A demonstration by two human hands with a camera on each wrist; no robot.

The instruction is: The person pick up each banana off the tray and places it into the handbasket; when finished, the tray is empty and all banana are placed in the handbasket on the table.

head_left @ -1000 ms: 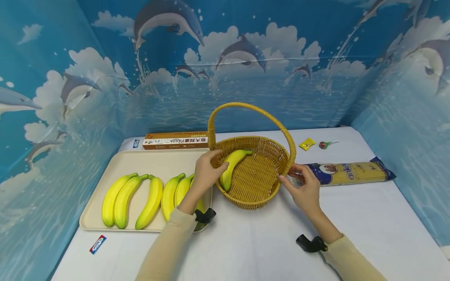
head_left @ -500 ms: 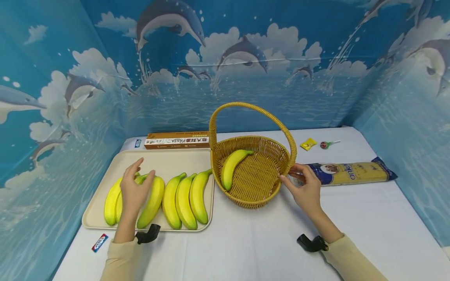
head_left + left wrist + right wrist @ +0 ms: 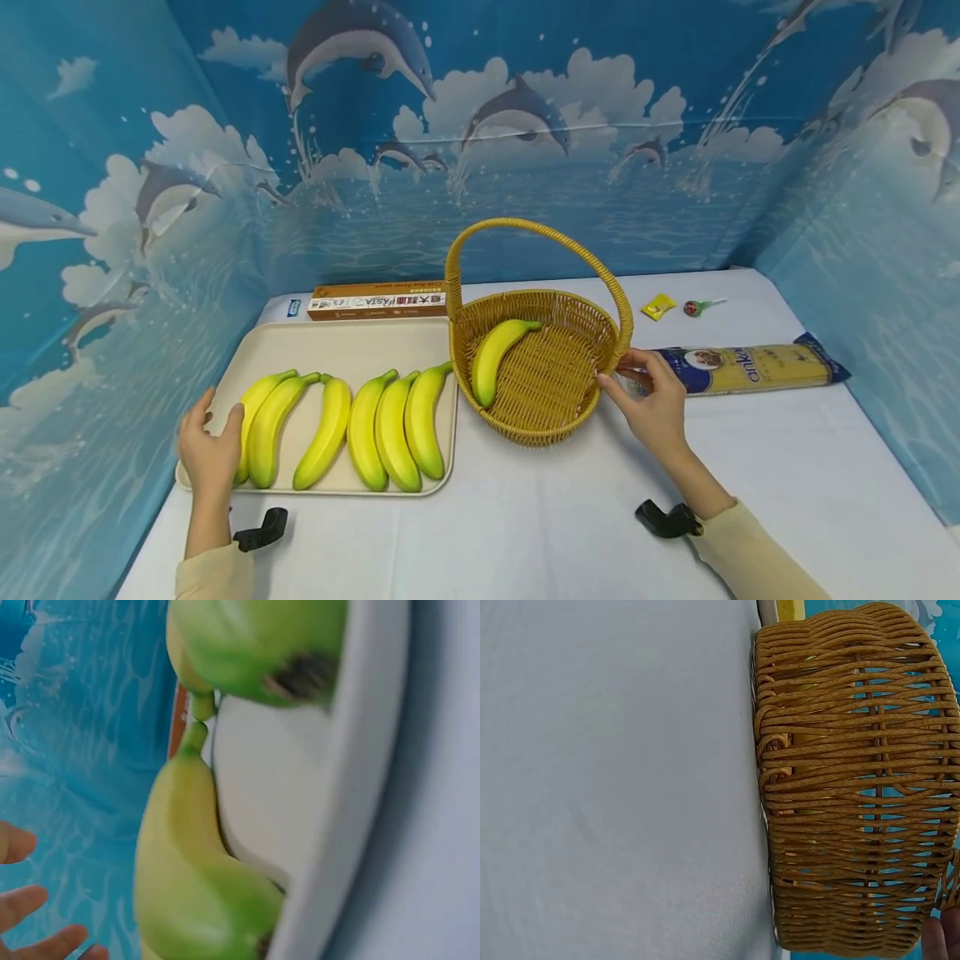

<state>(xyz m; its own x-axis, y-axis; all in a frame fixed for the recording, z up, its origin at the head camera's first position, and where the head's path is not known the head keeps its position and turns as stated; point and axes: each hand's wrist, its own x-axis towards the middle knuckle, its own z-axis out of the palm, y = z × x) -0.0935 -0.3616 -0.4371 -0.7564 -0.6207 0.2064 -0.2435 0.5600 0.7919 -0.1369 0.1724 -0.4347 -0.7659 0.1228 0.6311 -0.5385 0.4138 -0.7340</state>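
Observation:
At the left end of the cream tray, my left hand is beside the leftmost banana, thumb overlapping it. In the left wrist view its fingers are spread, apart from the bananas. Several more bananas lie in a row on the tray. My right hand pinches the right side of the wicker basket, where the arched handle meets the rim. One banana lies inside the basket. The right wrist view shows the basket's woven side on the white cloth.
Behind the tray lies a pasta box, with a small blue-and-white packet beside it. A bag of spaghetti lies to the right of the basket. Behind it are a yellow wrapped candy and a lollipop.
My left hand has moved left from the basket, across the bananas, to the tray's left end. The right hand keeps its hold on the basket, and the banana inside stays in place.

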